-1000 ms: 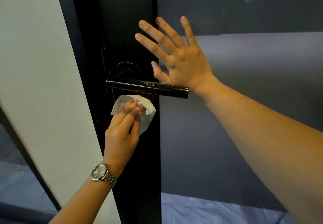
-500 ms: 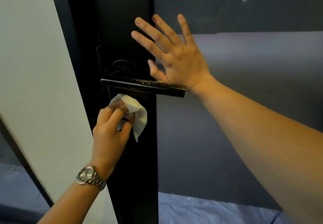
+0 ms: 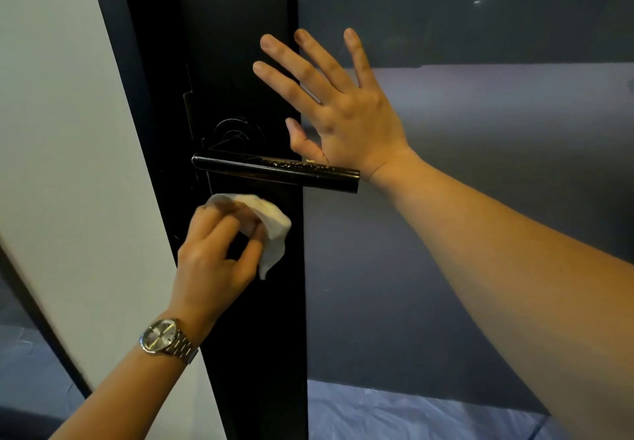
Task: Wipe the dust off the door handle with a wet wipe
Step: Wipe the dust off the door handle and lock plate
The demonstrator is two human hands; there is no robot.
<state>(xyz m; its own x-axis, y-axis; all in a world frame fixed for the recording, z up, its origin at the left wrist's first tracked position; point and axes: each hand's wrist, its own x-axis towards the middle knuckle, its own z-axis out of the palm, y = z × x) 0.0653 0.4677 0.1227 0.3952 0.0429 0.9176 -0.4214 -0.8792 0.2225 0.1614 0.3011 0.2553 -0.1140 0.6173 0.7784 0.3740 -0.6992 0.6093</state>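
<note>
Black door beside a pale wall: the right hand braces it with fingers spread, while the door handle juts from its right edge. Just below, the left hand pinches the wet wipe — best folded over the bar and drawn along its length, firmly.

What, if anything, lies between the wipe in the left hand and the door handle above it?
Nothing visible: the wet wipe in the left hand sits just below the door handle, only bare black door between.
</note>
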